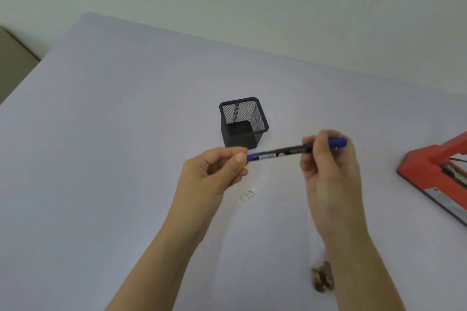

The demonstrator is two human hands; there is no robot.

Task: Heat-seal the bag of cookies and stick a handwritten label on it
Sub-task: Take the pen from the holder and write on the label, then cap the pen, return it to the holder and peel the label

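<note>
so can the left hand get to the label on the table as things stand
Probably yes. The label lies bare on the table near the left hand, with nothing over it or between them. But that hand pinches one end of the blue marker, so it must let go first.

Two bare arms reach up from the bottom edge and the hands meet in the middle. The left arm (161,247) slants in from the lower left. The left hand (214,171) pinches one blue end of a marker pen (280,152) between its thumb and curled fingers, with the thumbnail facing up. The right arm (358,260) comes almost straight up. The right hand (328,171) shows its back, looks a bit blurry, and has its fingers curled round the pen near the other blue end. Both hands are up above the table.
</note>
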